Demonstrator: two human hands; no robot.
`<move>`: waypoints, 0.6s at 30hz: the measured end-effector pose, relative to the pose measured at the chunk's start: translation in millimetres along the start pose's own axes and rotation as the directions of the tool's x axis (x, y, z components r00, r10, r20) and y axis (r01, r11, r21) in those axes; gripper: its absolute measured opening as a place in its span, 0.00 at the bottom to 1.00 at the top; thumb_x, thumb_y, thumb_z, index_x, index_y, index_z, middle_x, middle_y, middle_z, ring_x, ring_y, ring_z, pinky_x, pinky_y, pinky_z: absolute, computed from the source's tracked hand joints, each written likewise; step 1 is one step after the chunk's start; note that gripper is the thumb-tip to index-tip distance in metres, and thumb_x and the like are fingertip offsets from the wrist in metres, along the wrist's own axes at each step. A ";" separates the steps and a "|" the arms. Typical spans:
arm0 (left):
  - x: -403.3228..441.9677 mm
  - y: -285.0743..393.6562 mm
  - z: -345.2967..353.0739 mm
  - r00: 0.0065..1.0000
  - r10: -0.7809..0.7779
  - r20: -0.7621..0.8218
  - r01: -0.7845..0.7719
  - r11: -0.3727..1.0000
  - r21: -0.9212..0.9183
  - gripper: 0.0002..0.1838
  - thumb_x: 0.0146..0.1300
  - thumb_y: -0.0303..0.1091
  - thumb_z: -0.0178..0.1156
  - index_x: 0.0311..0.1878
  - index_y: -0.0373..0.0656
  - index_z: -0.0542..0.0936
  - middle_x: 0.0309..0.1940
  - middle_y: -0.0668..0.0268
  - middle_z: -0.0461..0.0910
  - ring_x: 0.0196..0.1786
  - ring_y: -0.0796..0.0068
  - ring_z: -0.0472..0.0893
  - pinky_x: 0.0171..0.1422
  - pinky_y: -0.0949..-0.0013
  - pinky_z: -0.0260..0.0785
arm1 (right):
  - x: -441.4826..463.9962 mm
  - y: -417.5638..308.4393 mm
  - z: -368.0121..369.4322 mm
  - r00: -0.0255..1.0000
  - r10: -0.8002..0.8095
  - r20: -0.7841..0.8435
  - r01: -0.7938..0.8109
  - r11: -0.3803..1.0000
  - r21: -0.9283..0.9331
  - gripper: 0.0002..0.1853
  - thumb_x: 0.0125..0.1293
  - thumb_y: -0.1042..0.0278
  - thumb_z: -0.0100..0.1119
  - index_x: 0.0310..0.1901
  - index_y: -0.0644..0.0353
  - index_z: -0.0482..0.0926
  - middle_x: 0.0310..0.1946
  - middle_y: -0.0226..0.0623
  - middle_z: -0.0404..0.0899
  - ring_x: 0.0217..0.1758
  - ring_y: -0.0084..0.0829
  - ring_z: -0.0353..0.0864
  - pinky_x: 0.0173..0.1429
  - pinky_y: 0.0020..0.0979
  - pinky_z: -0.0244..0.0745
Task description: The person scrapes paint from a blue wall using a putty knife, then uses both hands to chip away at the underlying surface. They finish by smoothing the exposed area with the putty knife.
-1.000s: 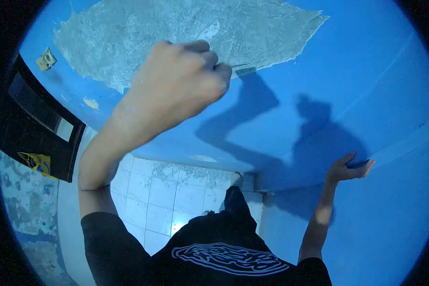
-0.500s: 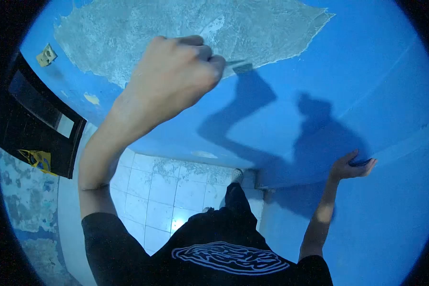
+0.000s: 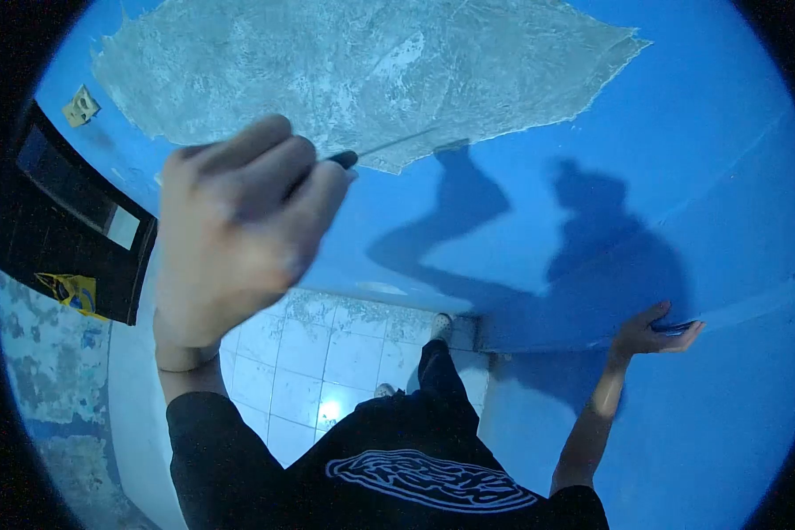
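My left hand (image 3: 238, 230) is closed in a fist round the dark handle of a scraper (image 3: 348, 160). Its thin blade shows nearly edge-on, pointing right in front of a bare grey patch (image 3: 353, 71) on the blue wall. I cannot tell whether the blade touches the surface. On the right, my right hand (image 3: 645, 336) is at the blue wall (image 3: 724, 230) with its fingers stretched out. A dark spot lies between thumb and fingers, too dim to tell as a thing or a shadow.
A dark door (image 3: 71, 221) with a yellow bag (image 3: 72, 291) is on the left. Near it a beige socket plate (image 3: 80, 107) sits on the wall. White floor tiles (image 3: 300, 353) with pale grey debris lie below, by my shoe (image 3: 442, 327).
My left hand has swung left and lower, looking larger, and the blade now lies nearly edge-on. My right hand stays almost where it was, slightly lower in view.
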State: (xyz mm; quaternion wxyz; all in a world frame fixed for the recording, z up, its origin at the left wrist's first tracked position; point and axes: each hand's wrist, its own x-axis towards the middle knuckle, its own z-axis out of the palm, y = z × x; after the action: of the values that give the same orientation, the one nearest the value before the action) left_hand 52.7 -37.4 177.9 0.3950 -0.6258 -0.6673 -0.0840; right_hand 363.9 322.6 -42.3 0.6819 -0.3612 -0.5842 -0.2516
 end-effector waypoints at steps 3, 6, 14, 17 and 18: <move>3.5 3.2 50.8 0.992 0.094 0.084 -0.097 0.995 0.033 0.08 0.52 0.28 0.65 0.24 0.40 0.75 0.20 0.67 0.69 0.26 0.70 0.74 0.24 0.65 0.66 | 0.8 1.6 -1.7 1.000 -0.024 0.017 0.024 0.999 -0.034 0.33 0.66 0.58 0.62 0.64 0.68 0.61 0.63 0.56 0.61 0.66 0.54 0.63 0.66 0.54 0.60; 4.2 5.5 45.7 0.988 0.100 0.117 -0.103 0.994 0.026 0.05 0.54 0.29 0.62 0.27 0.40 0.76 0.21 0.66 0.70 0.29 0.69 0.76 0.26 0.64 0.69 | 4.1 -3.2 -3.0 0.999 -0.030 0.022 0.030 0.999 -0.018 0.32 0.66 0.58 0.62 0.64 0.68 0.61 0.62 0.56 0.62 0.66 0.54 0.63 0.65 0.54 0.61; 1.7 9.9 53.2 0.968 0.167 0.185 -0.176 0.984 0.029 0.04 0.50 0.29 0.60 0.27 0.39 0.76 0.23 0.65 0.74 0.32 0.69 0.78 0.28 0.67 0.73 | -0.6 2.5 -2.6 0.998 -0.059 -0.008 0.059 0.998 -0.012 0.31 0.66 0.58 0.62 0.63 0.68 0.63 0.62 0.57 0.63 0.65 0.55 0.64 0.65 0.54 0.61; -4.5 14.7 42.8 0.987 0.130 0.090 -0.137 0.987 0.087 0.05 0.49 0.30 0.60 0.26 0.39 0.75 0.23 0.66 0.74 0.33 0.69 0.78 0.28 0.68 0.73 | 1.6 4.5 4.0 0.998 -0.047 -0.035 0.047 0.999 0.000 0.30 0.66 0.58 0.62 0.62 0.68 0.64 0.62 0.57 0.63 0.65 0.55 0.64 0.65 0.54 0.61; -3.2 14.6 47.9 0.987 0.131 0.093 -0.139 0.987 0.085 0.05 0.49 0.30 0.60 0.26 0.39 0.75 0.23 0.66 0.74 0.33 0.69 0.78 0.28 0.68 0.73 | -0.1 4.7 1.5 0.999 -0.039 -0.027 0.039 0.999 -0.004 0.30 0.66 0.58 0.62 0.62 0.68 0.64 0.62 0.57 0.63 0.65 0.55 0.64 0.65 0.54 0.61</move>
State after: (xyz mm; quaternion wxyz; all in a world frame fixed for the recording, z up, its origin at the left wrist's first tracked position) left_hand 45.3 -7.8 138.0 0.3984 -0.6541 -0.6430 0.0008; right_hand 366.6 326.6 -43.3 0.6841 -0.3473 -0.5814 -0.2709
